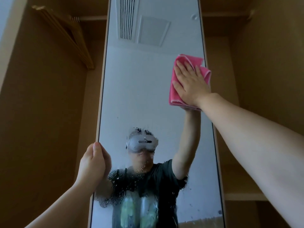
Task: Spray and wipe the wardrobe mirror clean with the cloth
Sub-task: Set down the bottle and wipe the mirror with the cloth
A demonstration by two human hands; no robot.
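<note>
Pink cloth (175,96) is lying flat under the fingers (181,67) of the right hand (189,83), which are stretching straight and close together, pressing it against the glass high up near the right edge of the mirror (144,96). The left hand (92,165) is curling round the mirror's left edge, thumb on the front, bracing the panel. Spray droplets (118,180) are clinging lower down. The wiping probably calls for overlapping passes working downward, with even pressure from the whole palm, or streaks may be forming.
</note>
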